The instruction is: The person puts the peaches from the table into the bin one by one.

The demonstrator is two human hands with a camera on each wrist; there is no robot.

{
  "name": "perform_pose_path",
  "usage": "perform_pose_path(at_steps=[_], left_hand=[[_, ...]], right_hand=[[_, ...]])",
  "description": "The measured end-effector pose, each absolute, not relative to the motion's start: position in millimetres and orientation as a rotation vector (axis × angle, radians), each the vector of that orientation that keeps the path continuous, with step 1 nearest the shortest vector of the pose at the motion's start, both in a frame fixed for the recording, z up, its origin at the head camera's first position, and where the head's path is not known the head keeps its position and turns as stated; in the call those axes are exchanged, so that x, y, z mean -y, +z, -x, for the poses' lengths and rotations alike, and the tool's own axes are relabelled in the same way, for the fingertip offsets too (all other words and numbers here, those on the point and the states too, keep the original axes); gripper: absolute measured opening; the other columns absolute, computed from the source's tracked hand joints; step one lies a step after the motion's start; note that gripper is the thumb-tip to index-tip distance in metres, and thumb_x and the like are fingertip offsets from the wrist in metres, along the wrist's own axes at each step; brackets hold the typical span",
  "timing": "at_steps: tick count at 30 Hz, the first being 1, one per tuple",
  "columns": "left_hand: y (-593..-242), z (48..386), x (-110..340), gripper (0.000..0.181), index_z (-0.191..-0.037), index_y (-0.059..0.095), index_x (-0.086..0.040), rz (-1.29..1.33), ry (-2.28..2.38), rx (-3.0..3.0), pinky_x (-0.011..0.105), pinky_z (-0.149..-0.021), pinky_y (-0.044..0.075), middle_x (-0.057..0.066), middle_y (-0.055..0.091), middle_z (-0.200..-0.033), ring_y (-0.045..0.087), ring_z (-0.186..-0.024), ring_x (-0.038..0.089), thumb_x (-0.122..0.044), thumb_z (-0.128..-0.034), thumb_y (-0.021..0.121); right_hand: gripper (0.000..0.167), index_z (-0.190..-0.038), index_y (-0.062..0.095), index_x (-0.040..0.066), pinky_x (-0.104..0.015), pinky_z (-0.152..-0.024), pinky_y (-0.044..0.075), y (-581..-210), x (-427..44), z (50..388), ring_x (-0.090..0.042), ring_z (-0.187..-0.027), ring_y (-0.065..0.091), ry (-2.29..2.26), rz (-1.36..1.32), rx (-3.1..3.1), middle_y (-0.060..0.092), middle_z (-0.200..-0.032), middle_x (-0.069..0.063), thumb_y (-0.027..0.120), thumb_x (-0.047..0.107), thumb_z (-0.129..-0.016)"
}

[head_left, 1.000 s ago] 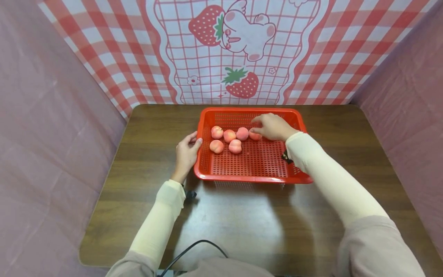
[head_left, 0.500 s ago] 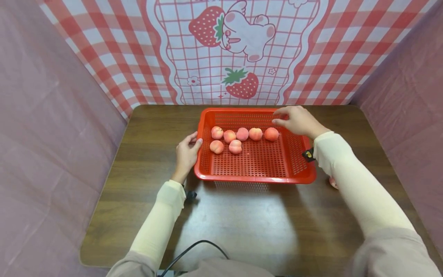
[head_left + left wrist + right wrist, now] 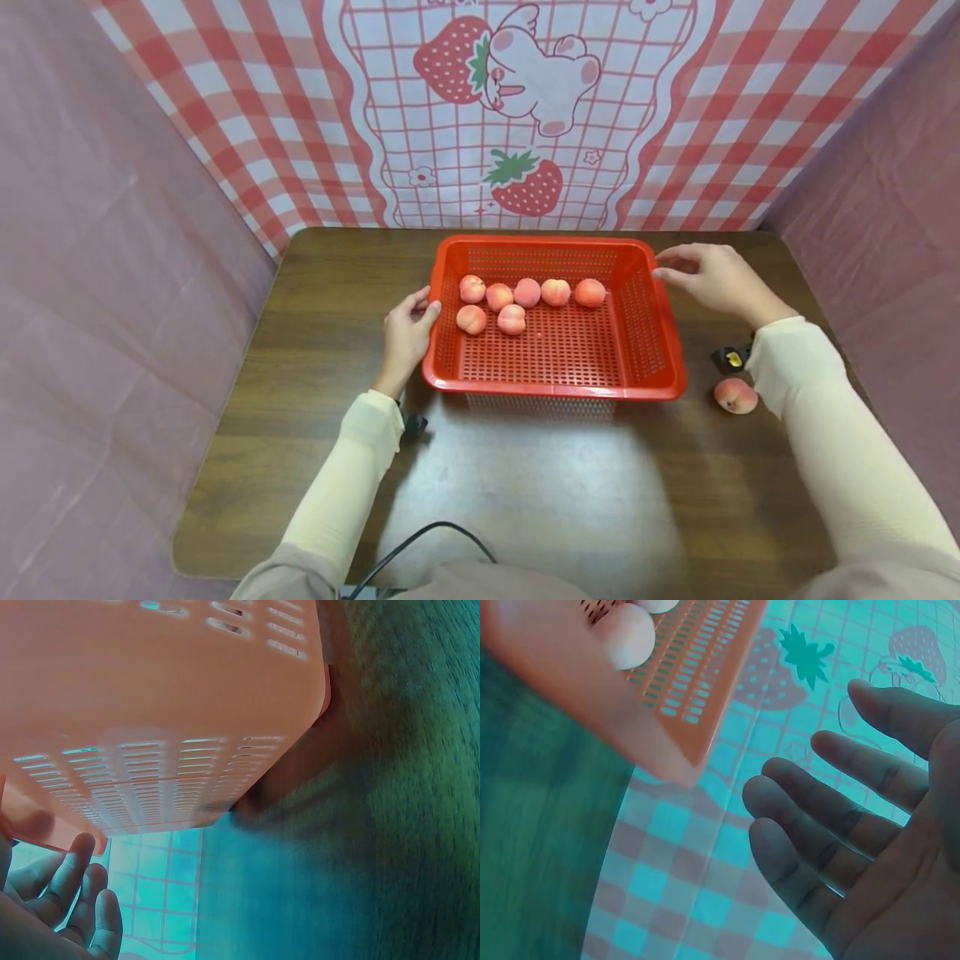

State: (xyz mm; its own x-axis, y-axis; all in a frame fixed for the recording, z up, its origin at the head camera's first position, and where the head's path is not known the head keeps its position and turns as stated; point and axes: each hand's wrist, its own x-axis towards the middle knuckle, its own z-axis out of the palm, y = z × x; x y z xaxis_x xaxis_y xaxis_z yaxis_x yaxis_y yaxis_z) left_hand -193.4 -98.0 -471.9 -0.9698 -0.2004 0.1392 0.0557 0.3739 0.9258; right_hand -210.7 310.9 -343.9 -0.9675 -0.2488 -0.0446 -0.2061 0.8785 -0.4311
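Several peaches lie in a red plastic basket (image 3: 555, 390), most of them in a row along its back half, such as the peach (image 3: 590, 292) at the right end. At the basket's left rim my left hand (image 3: 405, 337) grips the edge, thumb on top and fingers at the outer side. My right hand (image 3: 716, 279) hovers by the basket's right back corner, its fingers spread and holding nothing; the right wrist view has the palm and fingers (image 3: 787, 859) apart from the rim. One loose peach (image 3: 736, 395) sits on the table below my right wrist.
The brown wooden table (image 3: 300, 467) carries the basket. A checked strawberry-print cloth (image 3: 525, 108) hangs behind it, and pink cloths (image 3: 97, 275) hang on both sides. A black cable (image 3: 442, 523) curves at the table's front edge.
My right hand has let go of a peach at the right end of the back row, then moved right, out past the rim. The loose peach has come into view. My left hand stays put.
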Motion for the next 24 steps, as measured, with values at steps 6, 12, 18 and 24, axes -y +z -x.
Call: perform_pose_path(at_steps=[6, 12, 18, 24], left_hand=[[-471.4, 192.8, 97.9, 0.037, -0.126, 0.064, 0.0, -0.123, -1.627, 2.407, 0.043, -0.086, 0.056, 0.023, 0.071, -0.109, 0.069, -0.096, 0.034, -0.014, -0.0916, 0.066], [-471.9, 192.5, 97.5, 0.037, -0.126, 0.064, -0.001, -0.126, -1.634, 2.409, 0.043, -0.086, 0.057, 0.023, 0.071, -0.109, 0.069, -0.096, 0.034, -0.015, -0.0919, 0.066], [-471.2, 193.3, 97.3, 0.037, -0.126, 0.064, -0.002, -0.134, -1.624, 2.416, 0.042, -0.086, 0.057, 0.022, 0.071, -0.109, 0.07, -0.095, 0.033, -0.015, -0.0922, 0.066], [-469.3, 193.5, 96.6, 0.037, -0.126, 0.064, -0.002, -0.136, -1.621, 2.413, 0.042, -0.086, 0.056, 0.021, 0.071, -0.109, 0.069, -0.095, 0.033, -0.016, -0.0917, 0.066]], right_hand=[[0.042, -0.122, 0.064, 0.001, -0.048, -0.08, 0.051, -350.1, -330.7, 194.7, -0.034, -0.097, 0.065, -0.628, 0.359, -2.952, 0.07, -0.107, -0.021, 0.062, 0.033, -0.095], [0.044, -0.122, 0.064, 0.002, -0.042, -0.076, 0.051, -354.5, -346.8, 182.5, -0.033, -0.095, 0.065, -0.593, 0.293, -2.923, 0.07, -0.106, -0.021, 0.063, 0.036, -0.094], [0.052, -0.126, 0.06, -0.001, -0.056, -0.082, 0.05, -358.9, -361.6, 175.7, -0.041, -0.1, 0.063, -0.536, 0.246, -2.856, 0.067, -0.11, -0.027, 0.063, 0.039, -0.093], [0.055, -0.126, 0.057, -0.005, -0.059, -0.084, 0.048, -362.5, -372.3, 169.1, -0.049, -0.106, 0.06, -0.448, 0.221, -2.767, 0.063, -0.116, -0.034, 0.064, 0.037, -0.092]])
